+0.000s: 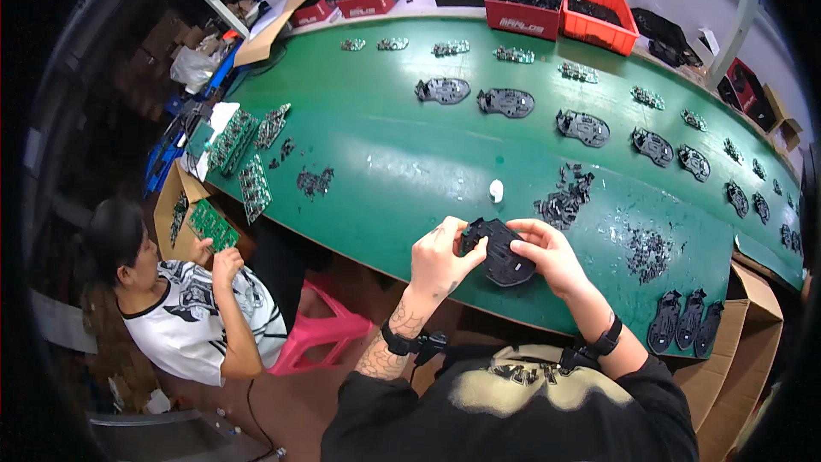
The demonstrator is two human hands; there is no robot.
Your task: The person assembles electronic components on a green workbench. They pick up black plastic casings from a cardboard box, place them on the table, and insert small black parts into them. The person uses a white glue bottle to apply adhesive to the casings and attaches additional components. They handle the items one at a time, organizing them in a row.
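A black plastic computer-mouse base shell [506,267] is held between both hands above the near edge of the green table. My left hand [440,258] grips its left side, with thumb and fingers closed on the upper left part. On the other side, my right hand [552,258] pinches the shell, its thumb on the upper face. Any small part under the fingertips is hidden. Just beyond the shell lie a small white object [496,192] and a pile of black plastic pieces [566,198]. Tinier black parts [647,255] are scattered to the right.
Three black shells [687,322] lie at the table's right corner. Rows of shells [583,128] and circuit boards [515,55] run along the green table [385,231]. A red bin [600,15] stands behind. At left, a co-worker [205,316] holds a green board panel [212,224].
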